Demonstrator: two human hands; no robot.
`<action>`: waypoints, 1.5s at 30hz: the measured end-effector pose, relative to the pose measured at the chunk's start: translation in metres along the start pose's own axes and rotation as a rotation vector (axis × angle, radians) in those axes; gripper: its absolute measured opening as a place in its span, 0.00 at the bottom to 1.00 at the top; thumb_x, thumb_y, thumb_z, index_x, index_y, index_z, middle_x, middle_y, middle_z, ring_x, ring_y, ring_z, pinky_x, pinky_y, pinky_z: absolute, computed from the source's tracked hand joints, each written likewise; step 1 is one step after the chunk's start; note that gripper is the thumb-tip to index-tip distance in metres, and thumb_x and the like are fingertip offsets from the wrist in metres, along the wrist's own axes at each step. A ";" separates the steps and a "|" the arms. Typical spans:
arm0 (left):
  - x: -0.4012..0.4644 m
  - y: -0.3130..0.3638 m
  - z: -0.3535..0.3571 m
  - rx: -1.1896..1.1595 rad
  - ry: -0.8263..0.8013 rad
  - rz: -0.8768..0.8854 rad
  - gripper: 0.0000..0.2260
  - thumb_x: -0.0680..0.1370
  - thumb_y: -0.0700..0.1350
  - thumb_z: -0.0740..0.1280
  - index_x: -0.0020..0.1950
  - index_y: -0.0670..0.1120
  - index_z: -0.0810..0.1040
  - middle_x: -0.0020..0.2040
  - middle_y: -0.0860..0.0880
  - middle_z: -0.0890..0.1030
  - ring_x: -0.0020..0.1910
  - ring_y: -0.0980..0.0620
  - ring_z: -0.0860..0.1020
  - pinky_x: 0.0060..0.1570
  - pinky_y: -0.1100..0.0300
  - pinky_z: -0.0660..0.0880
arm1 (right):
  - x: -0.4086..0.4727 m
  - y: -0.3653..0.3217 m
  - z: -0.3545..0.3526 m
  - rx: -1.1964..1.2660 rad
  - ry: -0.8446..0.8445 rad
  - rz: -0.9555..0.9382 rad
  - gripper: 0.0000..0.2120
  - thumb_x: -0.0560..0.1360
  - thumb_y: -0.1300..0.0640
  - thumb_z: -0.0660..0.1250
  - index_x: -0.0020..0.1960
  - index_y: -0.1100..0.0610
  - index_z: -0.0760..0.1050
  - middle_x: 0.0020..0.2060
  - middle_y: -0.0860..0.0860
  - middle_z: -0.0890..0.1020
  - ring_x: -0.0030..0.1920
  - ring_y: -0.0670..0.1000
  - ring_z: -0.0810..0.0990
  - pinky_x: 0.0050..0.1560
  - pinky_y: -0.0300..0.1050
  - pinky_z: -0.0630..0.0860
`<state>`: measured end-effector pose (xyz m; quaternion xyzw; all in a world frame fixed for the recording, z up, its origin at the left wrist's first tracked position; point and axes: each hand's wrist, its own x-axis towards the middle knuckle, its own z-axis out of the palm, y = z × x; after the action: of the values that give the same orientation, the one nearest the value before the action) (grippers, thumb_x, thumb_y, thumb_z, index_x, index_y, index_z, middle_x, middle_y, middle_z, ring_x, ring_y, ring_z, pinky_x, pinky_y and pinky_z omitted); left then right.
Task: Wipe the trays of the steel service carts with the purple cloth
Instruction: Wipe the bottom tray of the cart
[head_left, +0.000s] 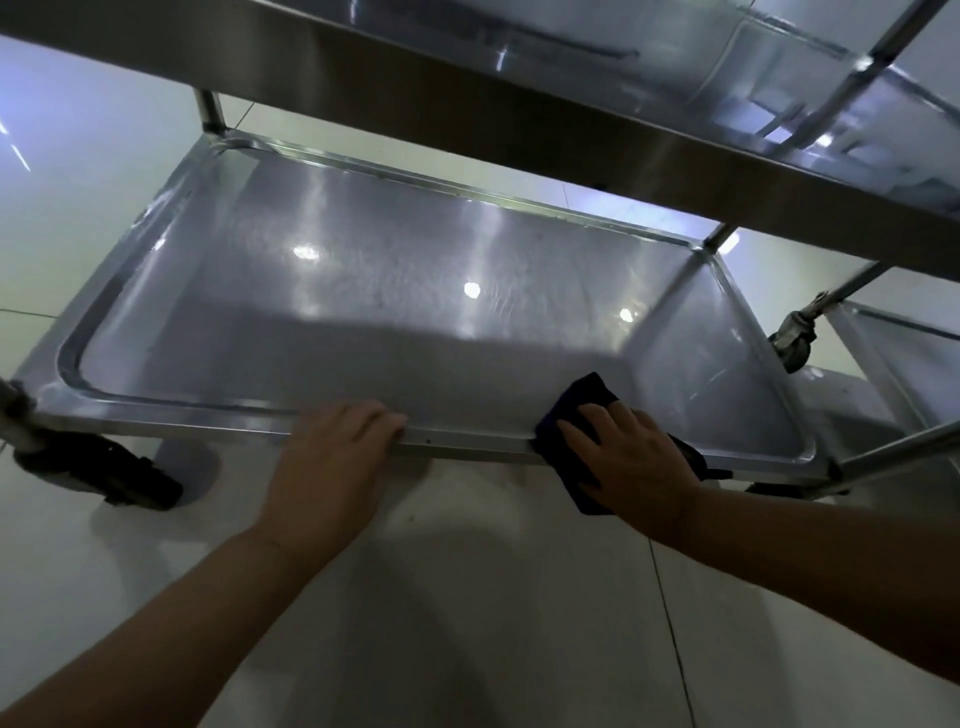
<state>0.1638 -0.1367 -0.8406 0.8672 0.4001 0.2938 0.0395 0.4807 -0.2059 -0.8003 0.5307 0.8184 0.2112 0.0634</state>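
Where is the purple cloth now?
The purple cloth lies under the right hand on the near rim of the bottom tray, toward its right end.

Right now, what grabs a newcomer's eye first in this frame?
The bottom tray of the steel cart fills the middle, shiny with light spots. At its near rim the right hand presses the dark purple cloth, and the left hand rests on the rim beside it. An upper shelf looms overhead.
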 end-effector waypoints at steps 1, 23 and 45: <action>0.005 0.013 0.007 -0.013 -0.024 0.043 0.15 0.69 0.40 0.65 0.55 0.43 0.80 0.50 0.45 0.79 0.49 0.43 0.74 0.50 0.51 0.69 | 0.002 0.000 -0.002 -0.010 -0.019 -0.007 0.38 0.60 0.48 0.80 0.63 0.57 0.67 0.51 0.60 0.79 0.43 0.60 0.78 0.37 0.55 0.79; 0.022 0.061 0.043 -0.042 -0.104 -0.080 0.14 0.72 0.48 0.60 0.52 0.43 0.79 0.47 0.44 0.77 0.49 0.46 0.70 0.48 0.54 0.63 | -0.043 0.014 0.040 0.036 0.187 0.139 0.32 0.65 0.47 0.76 0.65 0.53 0.69 0.55 0.57 0.80 0.49 0.58 0.76 0.46 0.52 0.75; 0.055 0.143 0.080 -0.026 -0.209 0.152 0.20 0.69 0.39 0.71 0.61 0.40 0.78 0.52 0.43 0.78 0.50 0.47 0.69 0.48 0.58 0.62 | -0.084 0.033 0.041 0.067 0.117 0.349 0.32 0.66 0.43 0.73 0.65 0.51 0.67 0.55 0.56 0.78 0.51 0.58 0.71 0.49 0.54 0.73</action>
<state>0.3309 -0.1808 -0.8372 0.9204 0.3231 0.2089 0.0699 0.5582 -0.2586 -0.8344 0.6532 0.7228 0.2220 -0.0396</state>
